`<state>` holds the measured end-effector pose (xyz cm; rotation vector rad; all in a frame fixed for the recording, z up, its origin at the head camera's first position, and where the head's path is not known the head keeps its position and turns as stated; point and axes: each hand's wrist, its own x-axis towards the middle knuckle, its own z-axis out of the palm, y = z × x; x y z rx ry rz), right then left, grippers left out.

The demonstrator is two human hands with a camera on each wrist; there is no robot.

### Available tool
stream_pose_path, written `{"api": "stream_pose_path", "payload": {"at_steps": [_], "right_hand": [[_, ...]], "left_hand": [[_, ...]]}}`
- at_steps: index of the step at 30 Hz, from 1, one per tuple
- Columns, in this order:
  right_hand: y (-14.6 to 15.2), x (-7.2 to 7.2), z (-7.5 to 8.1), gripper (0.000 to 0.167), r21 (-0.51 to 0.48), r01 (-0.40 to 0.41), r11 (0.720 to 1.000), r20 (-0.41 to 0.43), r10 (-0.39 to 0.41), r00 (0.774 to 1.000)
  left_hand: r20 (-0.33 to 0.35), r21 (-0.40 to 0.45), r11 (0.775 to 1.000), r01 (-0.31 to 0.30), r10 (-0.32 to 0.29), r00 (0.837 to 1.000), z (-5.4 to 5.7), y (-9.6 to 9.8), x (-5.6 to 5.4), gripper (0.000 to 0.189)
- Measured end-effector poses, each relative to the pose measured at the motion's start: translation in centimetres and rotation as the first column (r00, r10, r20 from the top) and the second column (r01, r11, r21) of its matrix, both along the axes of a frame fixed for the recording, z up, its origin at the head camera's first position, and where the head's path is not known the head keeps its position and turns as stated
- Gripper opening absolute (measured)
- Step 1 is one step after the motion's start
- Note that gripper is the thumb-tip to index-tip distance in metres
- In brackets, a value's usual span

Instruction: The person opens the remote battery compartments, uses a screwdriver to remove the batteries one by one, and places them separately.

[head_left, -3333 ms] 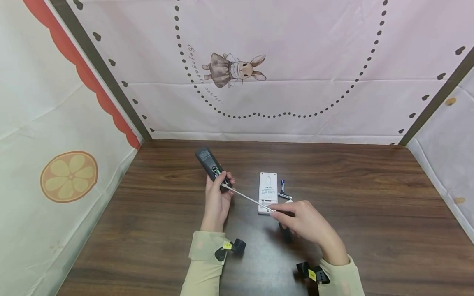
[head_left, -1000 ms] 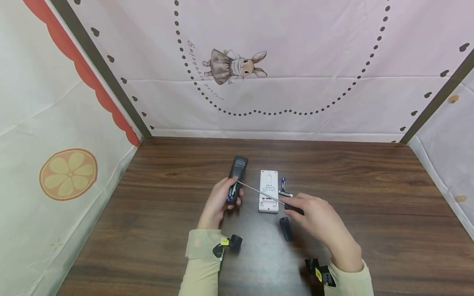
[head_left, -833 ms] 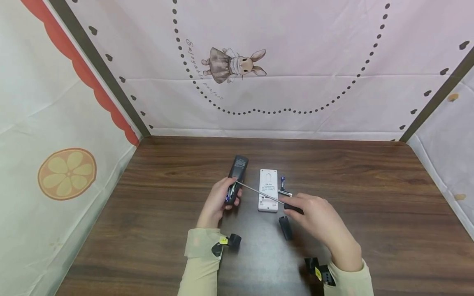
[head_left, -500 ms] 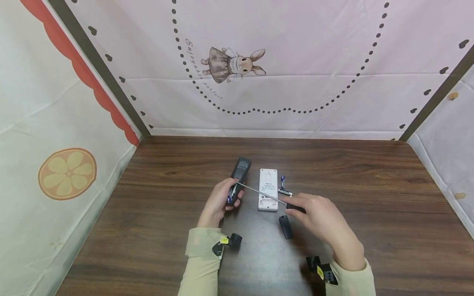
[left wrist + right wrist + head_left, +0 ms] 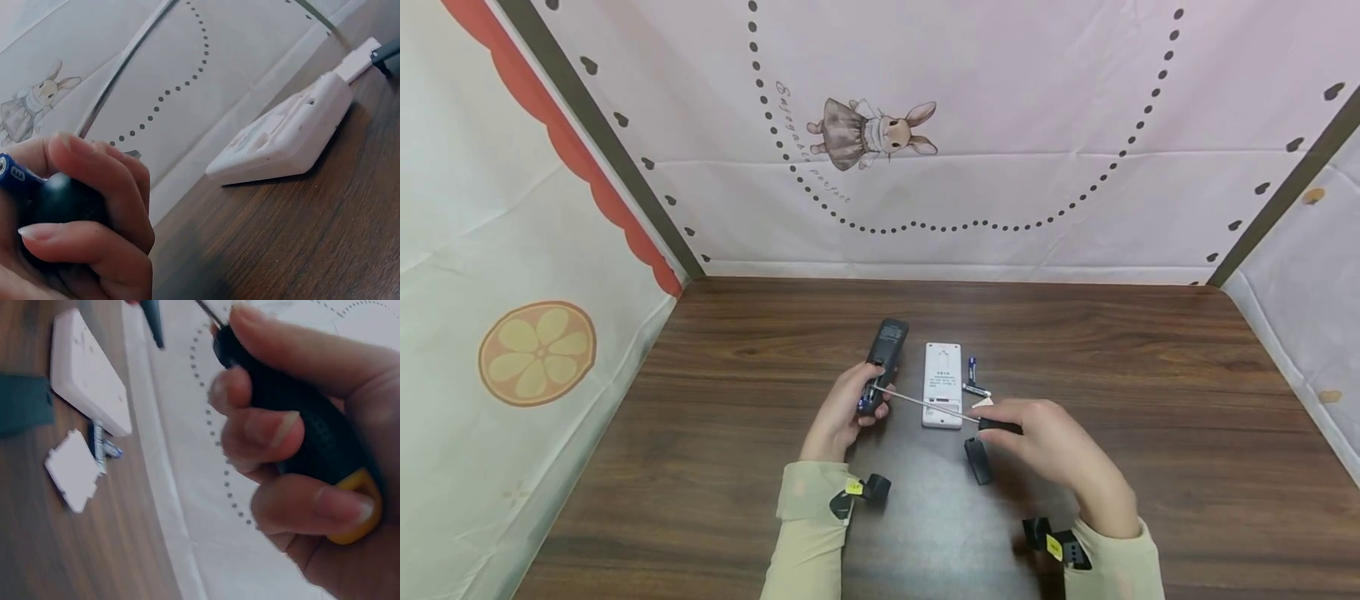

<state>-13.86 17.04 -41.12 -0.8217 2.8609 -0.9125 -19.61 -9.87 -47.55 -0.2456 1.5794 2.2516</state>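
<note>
My left hand (image 5: 835, 414) grips a black remote control (image 5: 890, 337), its back turned up and its battery compartment open. A blue-ended battery (image 5: 20, 176) shows at the remote's near end in the left wrist view. In my right hand (image 5: 1051, 437) is a screwdriver (image 5: 312, 422) with a black and yellow handle, fingers curled round it. Its thin metal shaft (image 5: 925, 404) runs left over the white remote, and the tip overlaps the black remote's compartment close to my left thumb.
A white remote (image 5: 942, 371) lies back up, its compartment uncovered. Right of it are two loose batteries (image 5: 976, 390) and a white battery cover (image 5: 74, 472). A black battery cover (image 5: 978, 461) lies nearer me. A printed cloth wall (image 5: 1037, 192) closes off the table's back.
Since the earliest frame, my left hand has brought the black remote rightward and turned it more upright. Over the last half second the screwdriver tip has shifted slightly toward the remote's near end.
</note>
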Motion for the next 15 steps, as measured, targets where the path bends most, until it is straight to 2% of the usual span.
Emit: {"api": "stream_pose_path", "payload": {"at_steps": [3, 8, 12, 15], "right_hand": [[-0.65, -0.04, -0.09, 0.031, 0.006, 0.005, 1.000, -0.006, -0.005, 1.000], [-0.61, 0.01, 0.09, 0.030, 0.020, 0.073, 0.997, -0.014, -0.073, 0.997], [-0.11, 0.03, 0.34, 0.028, 0.024, 0.110, 0.994, 0.009, -0.110, 0.994], [0.07, 0.10, 0.65, 0.028, 0.050, 0.103, 0.993, 0.000, -0.103, 0.995]], "left_hand": [[0.001, 0.046, 0.999, -0.007, 0.007, 1.000, 0.05, -0.07, 0.06, 0.037], [0.025, 0.123, 0.992, 0.033, -0.036, 0.999, 0.40, -0.27, 0.01, 0.048], [0.052, 0.117, 0.991, 0.064, -0.071, 0.996, 0.49, -0.33, -0.04, 0.058], [0.058, 0.090, 0.992, 0.088, -0.093, 0.994, 0.35, -0.17, -0.03, 0.058]]}}
